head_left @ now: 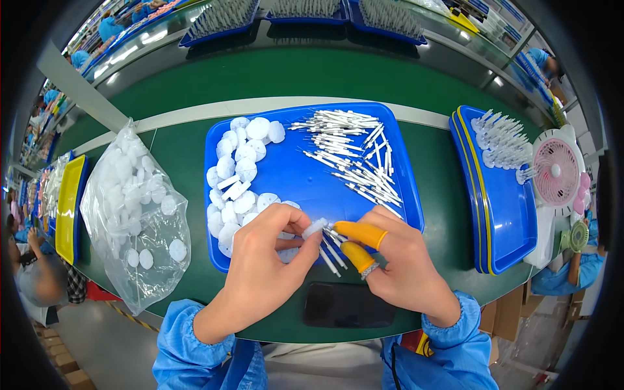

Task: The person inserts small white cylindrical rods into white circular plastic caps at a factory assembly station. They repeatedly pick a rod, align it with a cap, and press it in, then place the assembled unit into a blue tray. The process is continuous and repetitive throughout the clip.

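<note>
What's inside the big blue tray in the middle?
The blue tray holds white discs on its left and thin white sticks on its right. The left hand and right hand cover part of its near side, so anything underneath is hidden.

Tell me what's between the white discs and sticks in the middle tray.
In the head view, bare blue tray lies between the discs and sticks; the left hand hides some lower down.

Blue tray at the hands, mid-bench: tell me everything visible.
The blue tray is shallow and roughly rectangular, with rounded corners and a raised rim; it looks like plastic. It lies open side up on the green worktable. White discs crowd its left side, white sticks lie loose toward its right, and bare blue shows between. The left hand and right hand hide part of its near edge; contact is unclear.
</note>
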Tool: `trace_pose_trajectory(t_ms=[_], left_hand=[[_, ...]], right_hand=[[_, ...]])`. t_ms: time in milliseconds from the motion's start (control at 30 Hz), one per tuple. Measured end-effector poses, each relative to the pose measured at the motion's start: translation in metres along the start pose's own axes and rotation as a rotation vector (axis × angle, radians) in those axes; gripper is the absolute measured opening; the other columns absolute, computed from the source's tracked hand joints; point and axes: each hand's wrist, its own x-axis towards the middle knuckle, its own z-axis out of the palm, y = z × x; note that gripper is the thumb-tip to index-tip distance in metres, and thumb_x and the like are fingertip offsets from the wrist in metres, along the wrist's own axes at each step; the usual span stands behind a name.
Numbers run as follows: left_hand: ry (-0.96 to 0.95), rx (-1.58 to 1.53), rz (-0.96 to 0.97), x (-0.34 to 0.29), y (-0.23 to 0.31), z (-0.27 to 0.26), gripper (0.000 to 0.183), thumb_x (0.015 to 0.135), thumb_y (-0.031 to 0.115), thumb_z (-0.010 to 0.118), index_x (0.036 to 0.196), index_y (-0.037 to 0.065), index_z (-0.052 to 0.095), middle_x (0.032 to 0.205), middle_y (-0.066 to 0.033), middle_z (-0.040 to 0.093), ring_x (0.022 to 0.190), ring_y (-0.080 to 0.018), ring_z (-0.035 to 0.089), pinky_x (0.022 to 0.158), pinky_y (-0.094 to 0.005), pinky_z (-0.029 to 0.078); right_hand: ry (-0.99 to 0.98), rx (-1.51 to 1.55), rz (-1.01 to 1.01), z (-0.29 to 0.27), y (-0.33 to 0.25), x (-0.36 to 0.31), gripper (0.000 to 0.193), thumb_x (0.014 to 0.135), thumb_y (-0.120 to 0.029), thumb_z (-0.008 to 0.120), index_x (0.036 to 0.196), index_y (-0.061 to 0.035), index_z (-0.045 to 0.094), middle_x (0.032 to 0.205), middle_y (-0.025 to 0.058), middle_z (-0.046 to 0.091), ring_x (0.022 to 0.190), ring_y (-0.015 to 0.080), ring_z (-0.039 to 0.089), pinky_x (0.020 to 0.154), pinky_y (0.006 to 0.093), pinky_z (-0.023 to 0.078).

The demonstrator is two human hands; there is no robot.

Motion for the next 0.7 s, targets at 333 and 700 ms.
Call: trace_pose_trajectory(t_ms=[333,700], left_hand=[[0.04,0.083,0.116,0.001,0.001,0.003,0.016,0.092,-0.005,0.075,0.108,-0.003,0.071,0.098,-0.0108,0.069,0.09,-0.02,0.075,0.078,-0.0338,0.067],[0.064,0.135,0.165,-0.002,-0.002,0.008,0.013,0.089,-0.008,0.076,0.101,-0.006,0.071,0.094,-0.0112,0.069,0.085,-0.0195,0.076,0.079,-0.0345,0.069]], right_hand=[[0.023,-0.171,-0.068,0.001,0.012,-0.002,0.042,0.073,0.012,0.074,0.114,0.0036,0.077,0.09,0.0142,0.064,0.083,0.0328,0.06,0.074,0.041,0.048],[0.007,-0.123,-0.074,0.014,0.006,-0.001,0.039,0.062,0.009,0.073,0.1,0.0105,0.074,0.093,0.0149,0.061,0.086,0.034,0.058,0.076,0.045,0.047]])
